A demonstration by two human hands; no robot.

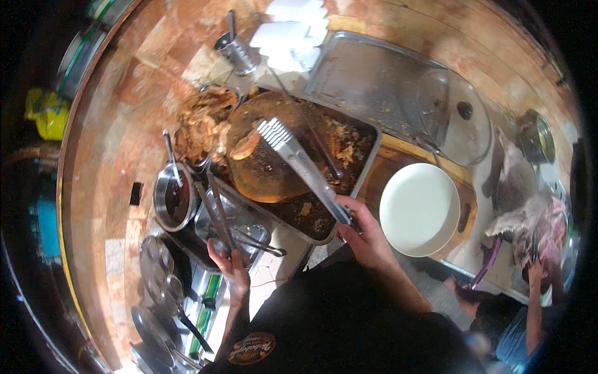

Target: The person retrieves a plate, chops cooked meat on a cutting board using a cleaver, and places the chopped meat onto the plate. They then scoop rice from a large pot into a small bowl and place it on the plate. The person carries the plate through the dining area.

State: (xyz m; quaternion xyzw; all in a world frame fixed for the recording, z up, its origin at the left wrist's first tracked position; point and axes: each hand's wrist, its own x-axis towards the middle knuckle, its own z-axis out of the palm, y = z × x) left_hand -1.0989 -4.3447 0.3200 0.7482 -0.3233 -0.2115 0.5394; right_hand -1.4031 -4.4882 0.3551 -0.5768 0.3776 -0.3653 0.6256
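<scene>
My right hand (366,233) grips steel tongs (306,170) by the handle end. Their ridged tip hovers over a round wooden cutting board (266,173), near a strip of cooked meat (245,145). The board sits in a dark baking tray (322,229) with meat scraps (343,140) along its right side. Lower left, my left hand (231,271) holds a second pair of long metal tongs (217,210), whose far ends reach a heap of shaved cooked meat (201,121). The heap hides most of its container.
A white round dish (420,210) rests on a wooden board at right. Behind lie a greasy metal tray (359,70) and glass lid (460,117). Left stand a sauce pot (173,201) and pans (161,266). Another person's hand (535,273) is by raw meat (553,224).
</scene>
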